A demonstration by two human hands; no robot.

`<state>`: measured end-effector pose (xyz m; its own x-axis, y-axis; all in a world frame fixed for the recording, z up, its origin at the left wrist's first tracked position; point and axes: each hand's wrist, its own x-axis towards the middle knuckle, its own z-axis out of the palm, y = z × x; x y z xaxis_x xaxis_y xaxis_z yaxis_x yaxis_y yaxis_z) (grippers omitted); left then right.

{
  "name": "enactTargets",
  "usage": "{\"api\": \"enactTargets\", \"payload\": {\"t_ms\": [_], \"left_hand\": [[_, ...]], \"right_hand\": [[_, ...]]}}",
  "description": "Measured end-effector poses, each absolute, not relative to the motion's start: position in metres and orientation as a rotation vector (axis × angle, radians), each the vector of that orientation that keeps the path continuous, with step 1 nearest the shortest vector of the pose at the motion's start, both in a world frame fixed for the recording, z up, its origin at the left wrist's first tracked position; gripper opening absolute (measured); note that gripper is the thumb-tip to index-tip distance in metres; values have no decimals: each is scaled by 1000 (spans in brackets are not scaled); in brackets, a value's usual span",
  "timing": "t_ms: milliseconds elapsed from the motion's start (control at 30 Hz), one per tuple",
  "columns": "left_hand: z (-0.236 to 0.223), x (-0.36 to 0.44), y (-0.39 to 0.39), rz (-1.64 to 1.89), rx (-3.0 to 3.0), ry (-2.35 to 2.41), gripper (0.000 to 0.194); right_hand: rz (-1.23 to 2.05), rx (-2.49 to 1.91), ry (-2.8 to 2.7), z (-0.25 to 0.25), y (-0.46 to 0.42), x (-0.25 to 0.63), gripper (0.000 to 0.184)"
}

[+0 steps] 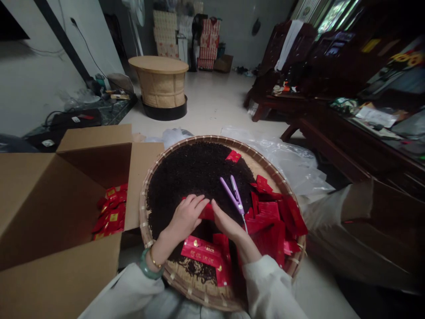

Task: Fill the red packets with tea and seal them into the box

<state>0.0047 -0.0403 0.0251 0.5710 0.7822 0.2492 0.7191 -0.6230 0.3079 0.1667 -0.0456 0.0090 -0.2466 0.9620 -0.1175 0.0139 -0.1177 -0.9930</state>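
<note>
A red packet (207,212) is held between my two hands over a round woven bamboo tray (143,208). The fingers of my left hand (187,216) curl over its left side, and my right hand (227,223) closes on its right side. Dark loose tea leaves (189,170) cover much of the tray. On them lies a small purple flat iron (236,198) with a white cord, just right of my hands. Flat red packets (202,251) with gold print lie below my hands. A heap of red packets (270,217) fills the tray's right side.
Left of the tray stands an open cardboard box (89,166) with filled red packets (113,212) inside. A single red packet (233,156) rests at the tray's far edge. Clear plastic sheeting (292,161) lies behind it. A dark wooden bench (365,150) stands right, a round drum-shaped table (159,84) farther back.
</note>
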Motion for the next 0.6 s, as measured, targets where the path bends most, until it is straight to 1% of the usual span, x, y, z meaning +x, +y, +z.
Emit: {"api": "enactTargets", "payload": {"t_ms": [167,300,400,467,500,533,567,600], "left_hand": [[12,-1,-32,758,2497,1242,57],[11,-3,-31,914,2335,1375,54],[12,-4,-29,1061,2168,1494,48],[13,-5,-27,1156,2037,1569,43],[12,-5,-27,1198,1974,1606,42],[12,-5,-26,1234,1918,1643,41],[11,-6,-26,1263,1870,1676,42],[11,-6,-25,1289,1828,1705,43]], "right_hand": [[1572,-1111,-1437,24,-43,164,65],[1585,-1104,-1413,39,-38,176,70],[1384,-1126,-1263,37,-27,187,69],[1170,-1238,-1268,27,-18,189,60],[1065,-1324,-1355,20,-14,187,56],[976,-1391,-1486,12,-10,183,59],[908,-1450,-1654,4,-7,178,70],[852,-1518,-1792,-4,-5,170,85]]}}
